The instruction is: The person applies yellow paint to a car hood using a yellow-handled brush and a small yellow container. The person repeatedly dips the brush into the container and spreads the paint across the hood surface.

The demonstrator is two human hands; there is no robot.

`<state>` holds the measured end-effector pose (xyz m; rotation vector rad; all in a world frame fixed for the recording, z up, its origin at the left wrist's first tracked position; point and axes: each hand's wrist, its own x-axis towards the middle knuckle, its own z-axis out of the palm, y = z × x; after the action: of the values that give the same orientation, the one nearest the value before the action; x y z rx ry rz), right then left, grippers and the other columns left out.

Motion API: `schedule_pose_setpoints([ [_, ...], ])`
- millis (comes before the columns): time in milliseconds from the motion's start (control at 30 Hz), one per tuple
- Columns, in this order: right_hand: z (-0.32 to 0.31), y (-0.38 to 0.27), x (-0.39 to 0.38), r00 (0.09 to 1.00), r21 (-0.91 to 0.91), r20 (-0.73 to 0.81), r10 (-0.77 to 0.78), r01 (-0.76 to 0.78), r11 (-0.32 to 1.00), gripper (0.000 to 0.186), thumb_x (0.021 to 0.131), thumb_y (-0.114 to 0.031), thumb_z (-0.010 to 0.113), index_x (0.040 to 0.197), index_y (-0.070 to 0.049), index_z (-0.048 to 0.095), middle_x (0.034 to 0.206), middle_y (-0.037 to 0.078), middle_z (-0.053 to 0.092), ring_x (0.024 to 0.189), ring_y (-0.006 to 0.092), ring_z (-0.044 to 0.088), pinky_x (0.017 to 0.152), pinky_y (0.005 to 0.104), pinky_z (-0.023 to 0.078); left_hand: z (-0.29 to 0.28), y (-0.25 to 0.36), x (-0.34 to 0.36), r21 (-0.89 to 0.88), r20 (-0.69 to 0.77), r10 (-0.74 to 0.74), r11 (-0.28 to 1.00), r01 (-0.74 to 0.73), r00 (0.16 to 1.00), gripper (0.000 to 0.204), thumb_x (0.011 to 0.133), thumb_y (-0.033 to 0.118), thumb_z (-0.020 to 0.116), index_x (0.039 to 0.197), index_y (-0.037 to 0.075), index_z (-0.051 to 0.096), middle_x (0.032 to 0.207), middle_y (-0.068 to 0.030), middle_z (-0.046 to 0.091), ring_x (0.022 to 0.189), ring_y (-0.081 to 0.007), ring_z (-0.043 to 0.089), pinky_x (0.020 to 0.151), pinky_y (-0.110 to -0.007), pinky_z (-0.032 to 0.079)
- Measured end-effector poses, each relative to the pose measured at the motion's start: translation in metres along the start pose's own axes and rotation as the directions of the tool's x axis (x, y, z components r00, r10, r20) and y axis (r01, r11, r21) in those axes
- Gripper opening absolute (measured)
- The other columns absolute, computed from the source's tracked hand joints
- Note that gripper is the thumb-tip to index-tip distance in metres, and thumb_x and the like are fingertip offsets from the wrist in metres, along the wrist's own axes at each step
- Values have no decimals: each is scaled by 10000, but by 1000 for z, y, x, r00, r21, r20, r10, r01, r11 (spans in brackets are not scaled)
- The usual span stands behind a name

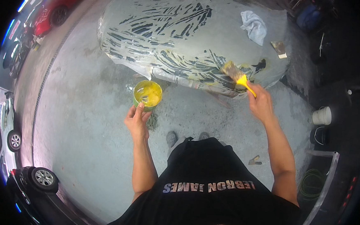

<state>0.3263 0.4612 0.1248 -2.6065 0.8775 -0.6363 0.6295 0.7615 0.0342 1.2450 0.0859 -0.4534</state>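
Note:
My left hand point(137, 121) is closed round a green tub point(152, 106) with a yellow inside, and its thumb lies over the rim. Yellow paste is smeared in the tub, along with something clear or whitish that I cannot make out. In my right hand point(261, 103) is a paintbrush point(241, 80), gripped by its yellow handle. The brush's bristles are against the near side of a large rounded form point(230, 29), grey with dark streaks. Yellowish smears run along that near side, beside the bristles. Printed paper point(178, 78) shows along the form's lower edge.
On the form lie a pale crumpled cloth point(254, 27) and a flat spreader point(279, 49). A small hand tool point(255, 160) rests on the grey floor point(92, 136). A white bucket point(322, 116) stands at right. Parked cars, including a black car point(39, 194), line the left.

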Motion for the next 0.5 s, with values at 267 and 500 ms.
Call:
schedule_pose_setpoints([
  [267, 52, -22, 22, 995, -49, 18, 95, -94, 994, 309, 969, -54, 610, 1265, 9, 674, 1060, 267, 687, 938, 485, 680, 835, 531, 558, 6, 4, 3, 12, 39, -10, 1000, 9, 999, 517, 918, 182, 816, 1274, -132, 609, 1042, -153, 716, 828, -208, 718, 756, -343, 619],
  [500, 5, -39, 30, 995, -94, 69, 71, -64, 993, 304, 951, -60, 623, 1241, 11, 679, 1057, 257, 694, 934, 465, 693, 834, 537, 559, 6, 14, 8, 16, 87, -6, 1000, 4, 996, 516, 920, 183, 808, 1281, -128, 611, 1074, -164, 715, 848, -221, 727, 778, -364, 618],
])
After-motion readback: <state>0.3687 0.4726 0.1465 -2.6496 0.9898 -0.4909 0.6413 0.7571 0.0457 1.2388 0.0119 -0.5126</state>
